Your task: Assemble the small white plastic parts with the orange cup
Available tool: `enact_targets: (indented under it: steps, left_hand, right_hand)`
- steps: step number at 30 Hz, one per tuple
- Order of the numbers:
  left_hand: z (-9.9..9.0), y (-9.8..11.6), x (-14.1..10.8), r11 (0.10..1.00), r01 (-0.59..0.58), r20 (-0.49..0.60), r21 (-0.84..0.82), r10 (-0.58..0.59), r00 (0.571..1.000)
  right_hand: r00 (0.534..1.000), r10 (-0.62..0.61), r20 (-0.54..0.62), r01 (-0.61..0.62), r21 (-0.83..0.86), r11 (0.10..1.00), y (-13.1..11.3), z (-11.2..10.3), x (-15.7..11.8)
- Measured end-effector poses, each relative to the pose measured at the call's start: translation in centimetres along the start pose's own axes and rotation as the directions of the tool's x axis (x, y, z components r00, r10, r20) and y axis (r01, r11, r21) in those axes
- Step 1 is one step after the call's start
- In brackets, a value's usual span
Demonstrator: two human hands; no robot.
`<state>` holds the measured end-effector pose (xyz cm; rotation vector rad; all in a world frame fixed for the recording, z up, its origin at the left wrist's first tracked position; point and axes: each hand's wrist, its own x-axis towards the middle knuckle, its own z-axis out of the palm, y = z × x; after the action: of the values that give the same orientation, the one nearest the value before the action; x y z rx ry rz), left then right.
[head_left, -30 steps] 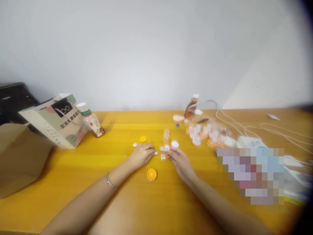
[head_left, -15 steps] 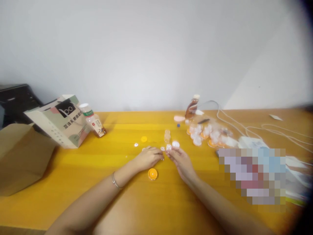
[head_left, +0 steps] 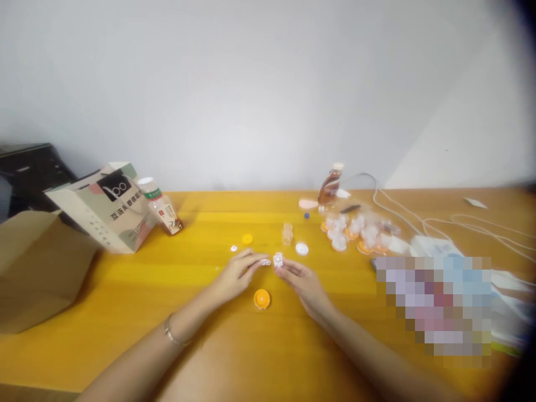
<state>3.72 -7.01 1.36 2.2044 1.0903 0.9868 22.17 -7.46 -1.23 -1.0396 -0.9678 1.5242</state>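
Note:
My left hand (head_left: 239,274) pinches a small, flat white disc with dark specks (head_left: 265,262) between thumb and fingers. Close beside it, my right hand (head_left: 302,280) grips a small white part with dark holes (head_left: 278,259); the two parts are slightly apart. Below the hands an orange round cup-like piece (head_left: 262,299) lies on the table. Beyond them are a clear plastic cylinder (head_left: 287,234), a white round disc (head_left: 301,249), a yellow disc (head_left: 247,239) and a tiny white piece (head_left: 233,248).
At left are a brown paper bag (head_left: 46,268), a printed gift bag (head_left: 96,218) and a labelled bottle (head_left: 163,209). Several clear and orange pieces (head_left: 355,231) cluster at right, near a brown drink bottle (head_left: 330,185), white cables (head_left: 402,209) and a blurred-out patch (head_left: 435,301).
My left hand has drawn back to the left and turned, so its speckled disc now shows. My right hand has shifted slightly left with the white part raised and tilted.

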Motion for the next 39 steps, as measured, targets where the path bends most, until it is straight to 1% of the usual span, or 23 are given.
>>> enact_targets:
  steps: [5, 7, 10, 13, 17, 20, 26, 29, 34, 39]
  left_hand:
    - [0.6, 0.5, -0.1, 0.988, 0.061, -0.004, -0.143, -0.062, 0.998]
    - [0.6, 0.6, -0.1, 0.983, 0.037, 0.012, -0.178, -0.035, 0.999]
    - [0.6, 0.6, -0.1, 0.985, -0.04, 0.016, -0.165, 0.043, 0.999]
    - [0.8, 0.5, -0.1, 0.99, -0.074, -0.002, -0.123, 0.074, 0.997]
    - [1.2, 0.5, -0.3, 0.993, 0.003, 0.005, -0.12, -0.002, 1.0]
    - [1.4, 0.5, -0.4, 0.994, 0.005, 0.004, -0.113, -0.005, 1.0]
    - [1.7, 0.8, -0.4, 0.999, -0.033, -0.079, -0.033, 0.03, 0.996]
    - [1.8, 0.8, -0.4, 0.999, -0.007, -0.096, -0.05, 0.003, 0.995]
    - [1.8, 0.5, -0.3, 0.991, 0.055, -0.112, -0.125, -0.07, 0.991]
    - [1.7, 0.7, -0.3, 0.991, 0.052, -0.107, -0.122, -0.066, 0.992]
  right_hand:
    - [0.993, 0.031, 0.112, -0.026, -0.038, 0.999, 0.0, -0.1, -0.1]
    - [0.989, 0.04, 0.144, -0.032, -0.057, 0.998, 0.1, -0.1, -0.1]
    - [0.984, 0.044, 0.173, -0.03, -0.082, 0.996, 0.1, 0.0, -0.2]
    - [0.984, 0.05, 0.172, -0.031, -0.11, 0.993, 0.0, 0.1, -0.4]
    - [0.983, 0.071, 0.169, -0.045, -0.15, 0.988, -0.2, 0.3, -0.6]
    - [0.98, 0.072, 0.186, -0.043, -0.155, 0.987, -0.3, 0.3, -0.6]
    - [0.986, 0.063, 0.155, -0.041, -0.143, 0.989, -0.6, 0.4, -0.7]
    - [0.986, 0.062, 0.153, -0.043, -0.126, 0.991, -0.6, 0.4, -0.7]
    - [0.986, 0.066, 0.155, -0.046, -0.127, 0.991, -0.5, 0.4, -0.7]
    - [0.989, 0.054, 0.139, -0.036, -0.131, 0.991, -0.5, 0.4, -0.8]
